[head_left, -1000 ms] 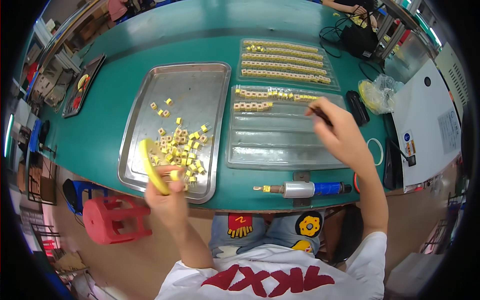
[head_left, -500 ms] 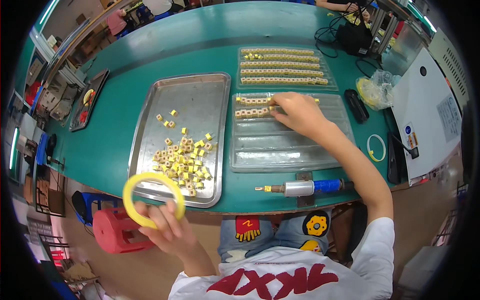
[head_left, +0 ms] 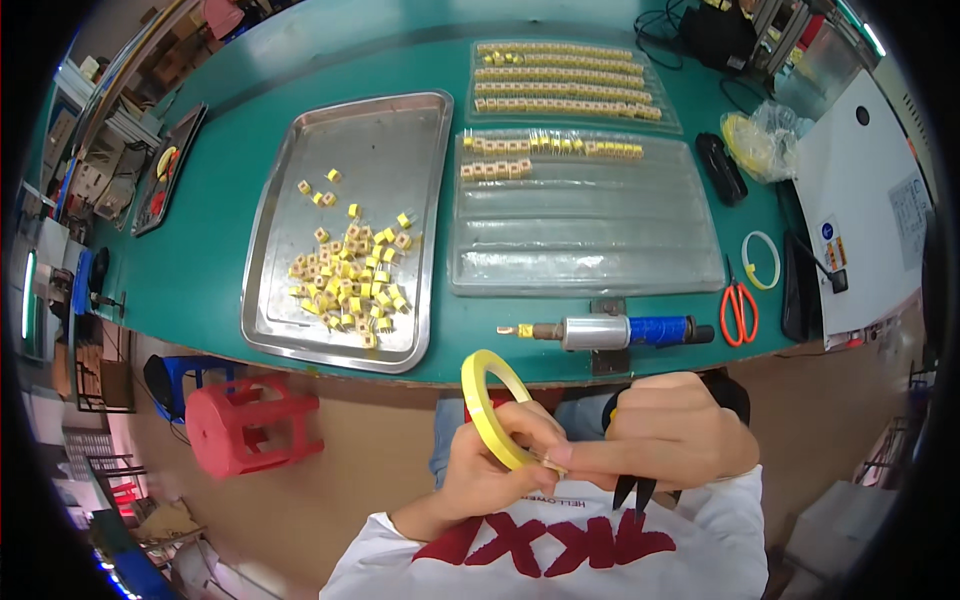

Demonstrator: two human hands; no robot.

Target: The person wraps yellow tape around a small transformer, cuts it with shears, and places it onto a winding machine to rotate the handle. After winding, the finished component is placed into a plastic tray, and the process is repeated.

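My left hand is closed round a roll of yellow tape, which stands on edge above the fingers. The fingertips of my right hand meet those of my left beside the roll, at a tiny piece I cannot make out clearly. Two dark points of a black two-pointed tool stick out beneath my right palm; the rest of it is hidden. Both hands are in front of my shirt, below the table edge. Nearest above them lies a silver and blue cylindrical tool with a small yellow-wrapped part at its tip.
A metal tray holds a loose heap of small yellow-wrapped components. To its right is a clear ridged tray, partly filled with rows; a fuller one lies behind. Orange-handled scissors lie right. A red stool stands left.
My right hand has left the clear tray and come down to my left hand. The tape roll has moved right with my left hand and turned. The orange-handled scissors now show.
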